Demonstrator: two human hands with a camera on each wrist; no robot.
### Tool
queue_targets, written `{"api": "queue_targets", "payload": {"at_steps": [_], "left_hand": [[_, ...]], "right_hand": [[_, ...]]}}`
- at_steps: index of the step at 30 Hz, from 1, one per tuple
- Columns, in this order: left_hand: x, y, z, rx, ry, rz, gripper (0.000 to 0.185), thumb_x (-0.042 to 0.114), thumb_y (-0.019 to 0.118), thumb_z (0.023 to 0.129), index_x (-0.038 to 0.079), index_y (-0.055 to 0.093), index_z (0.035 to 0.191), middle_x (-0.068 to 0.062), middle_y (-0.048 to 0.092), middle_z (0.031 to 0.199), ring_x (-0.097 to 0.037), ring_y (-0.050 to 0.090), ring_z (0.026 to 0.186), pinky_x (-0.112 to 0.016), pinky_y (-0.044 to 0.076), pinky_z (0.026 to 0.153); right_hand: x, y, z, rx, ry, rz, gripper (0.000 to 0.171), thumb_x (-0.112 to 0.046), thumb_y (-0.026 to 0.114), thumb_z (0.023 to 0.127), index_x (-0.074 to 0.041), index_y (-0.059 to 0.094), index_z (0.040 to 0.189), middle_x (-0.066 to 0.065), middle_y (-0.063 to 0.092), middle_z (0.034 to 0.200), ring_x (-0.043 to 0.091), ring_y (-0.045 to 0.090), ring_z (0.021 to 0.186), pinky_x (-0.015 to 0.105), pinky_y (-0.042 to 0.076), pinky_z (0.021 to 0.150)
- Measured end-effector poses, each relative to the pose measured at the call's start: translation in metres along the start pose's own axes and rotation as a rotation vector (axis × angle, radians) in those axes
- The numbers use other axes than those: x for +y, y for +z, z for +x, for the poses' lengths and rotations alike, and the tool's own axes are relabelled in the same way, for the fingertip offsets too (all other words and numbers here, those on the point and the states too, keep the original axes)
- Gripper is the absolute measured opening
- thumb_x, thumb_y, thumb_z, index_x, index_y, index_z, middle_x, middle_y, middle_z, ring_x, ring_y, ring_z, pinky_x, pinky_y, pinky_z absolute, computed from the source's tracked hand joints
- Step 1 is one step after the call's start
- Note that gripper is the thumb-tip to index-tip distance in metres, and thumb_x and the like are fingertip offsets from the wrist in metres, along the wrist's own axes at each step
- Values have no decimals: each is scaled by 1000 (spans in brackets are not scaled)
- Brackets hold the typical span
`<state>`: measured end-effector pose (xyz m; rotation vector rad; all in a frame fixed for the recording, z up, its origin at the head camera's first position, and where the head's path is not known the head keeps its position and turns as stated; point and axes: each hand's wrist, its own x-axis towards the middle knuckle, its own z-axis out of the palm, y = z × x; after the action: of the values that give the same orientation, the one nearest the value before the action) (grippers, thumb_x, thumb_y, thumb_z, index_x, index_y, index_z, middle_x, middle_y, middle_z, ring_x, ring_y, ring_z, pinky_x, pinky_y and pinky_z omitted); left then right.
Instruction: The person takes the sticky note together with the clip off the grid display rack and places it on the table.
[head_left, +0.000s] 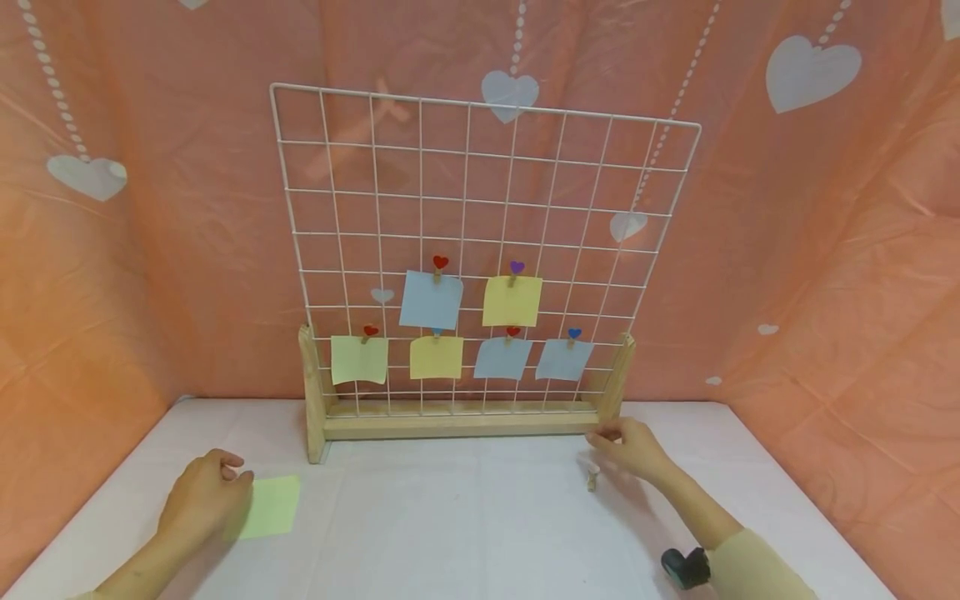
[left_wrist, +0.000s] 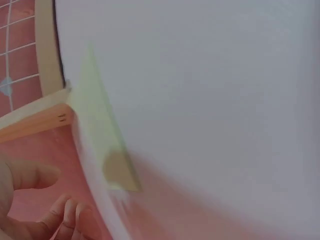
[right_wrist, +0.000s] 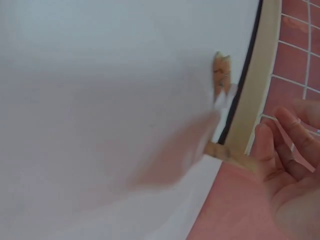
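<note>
A pale green sticky note (head_left: 273, 507) lies on the white table at the left. My left hand (head_left: 202, 493) hovers by its left edge, fingers loosely bent and holding nothing; in the left wrist view a gap shows between the thumb and the other fingers. Toward the right lies a small wooden clothespin (head_left: 592, 478) with a whitish end, also seen as a peg (right_wrist: 221, 75) in the right wrist view. Just beyond it, my right hand (head_left: 628, 450) hangs near the foot of the wire grid rack (head_left: 450, 427), fingers loosely curled with nothing visible between them.
Several notes, such as a blue note (head_left: 431, 300) and a yellow note (head_left: 512, 302), hang on the grid under heart-topped clothespins. Wooden posts (head_left: 312, 400) hold the grid upright. An orange curtain (head_left: 187, 250) with hearts surrounds the table.
</note>
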<state>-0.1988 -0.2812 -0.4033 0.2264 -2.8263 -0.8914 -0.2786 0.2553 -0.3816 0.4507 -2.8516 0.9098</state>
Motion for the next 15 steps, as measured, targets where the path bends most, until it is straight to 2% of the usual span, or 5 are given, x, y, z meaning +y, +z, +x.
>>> {"api": "queue_targets", "payload": {"at_steps": [6,11,15], "left_hand": [[17,4,7,170,92,-49,29,14,58,88,-10,60,104,-23,60,93,-36,58,85,-36,42,66],[35,6,11,269,156,-103,22,10,59,87,-8,62,100,-21,59,94,-33,60,79,-34,42,66],[50,7,14,343,206,-143,18,7,59,86,-6,63,98,-19,60,91,-31,59,77,-32,42,66]], "right_hand": [[-10,-2,6,24,8,32,23,-20,63,92,-1,71,103,9,71,92,21,64,85,29,52,68],[-20,-3,12,61,7,88,27,-24,62,93,-3,70,108,12,71,97,22,66,84,29,54,66],[-28,-4,16,108,-46,132,26,-23,61,94,-3,70,108,11,71,100,21,65,83,29,53,67]]}}
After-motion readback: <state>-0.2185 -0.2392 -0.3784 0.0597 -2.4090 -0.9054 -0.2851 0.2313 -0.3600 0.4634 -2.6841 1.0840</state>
